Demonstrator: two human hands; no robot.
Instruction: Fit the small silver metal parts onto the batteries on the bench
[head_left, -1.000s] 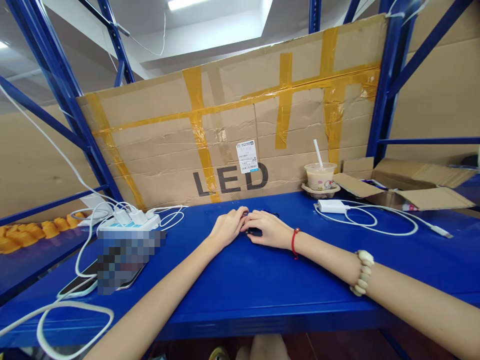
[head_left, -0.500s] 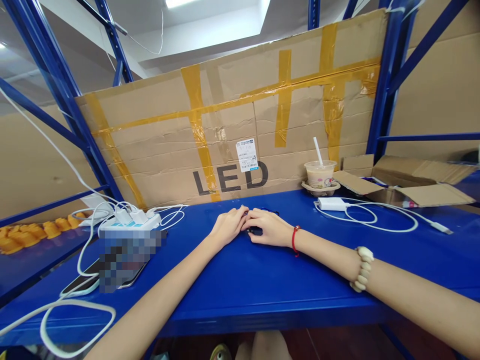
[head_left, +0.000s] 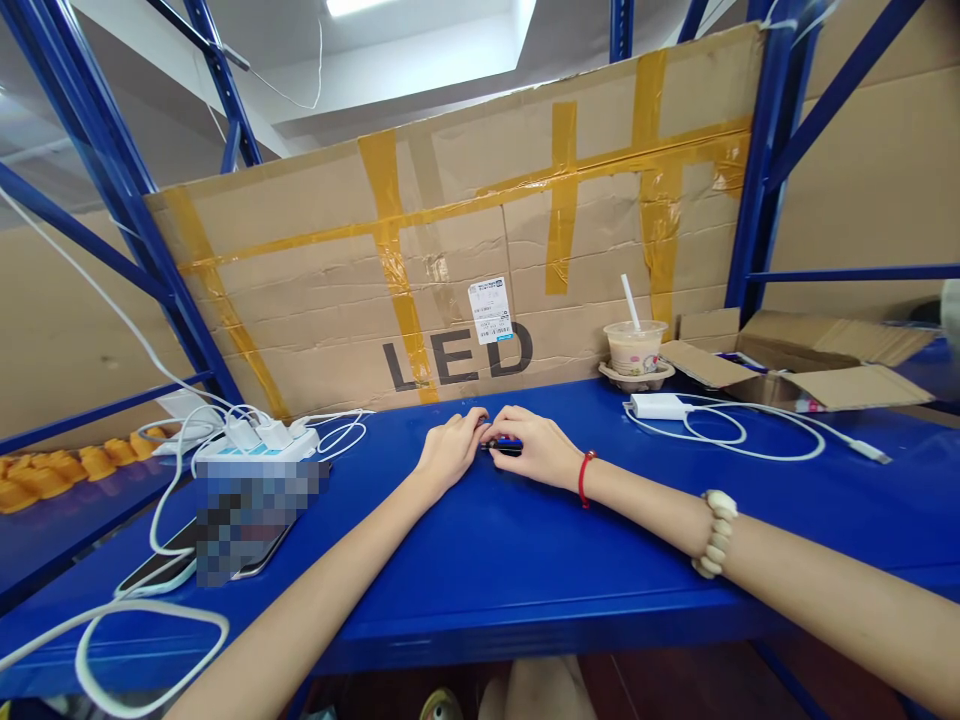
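My right hand (head_left: pixel 538 447) is closed, thumb and fingers curled around a slim black and blue item (head_left: pixel 510 447), low over the blue shelf top (head_left: pixel 480 560). Its kind is unclear because the fingers cover much of it. My left hand (head_left: pixel 452 446) meets it from the left, fingers bent together at the item's near end. Whether those fingertips grip that end or something small is hidden. A red cord bracelet (head_left: pixel 583 480) and a pale beaded bracelet (head_left: pixel 716 535) are on the right arm.
On the left are a white power strip (head_left: pixel 259 445) with plugs and cables, and phones (head_left: pixel 161 565), partly blurred. A drink cup (head_left: pixel 634 348) stands in a carton holder at the back right. Beside it lie a white adapter (head_left: pixel 660 406) with cable and an open cardboard box (head_left: pixel 847 385).
The right hand has turned slightly, and more of the black and blue item shows between its thumb and fingers. The left hand stays close beside it. The view has shifted a little.
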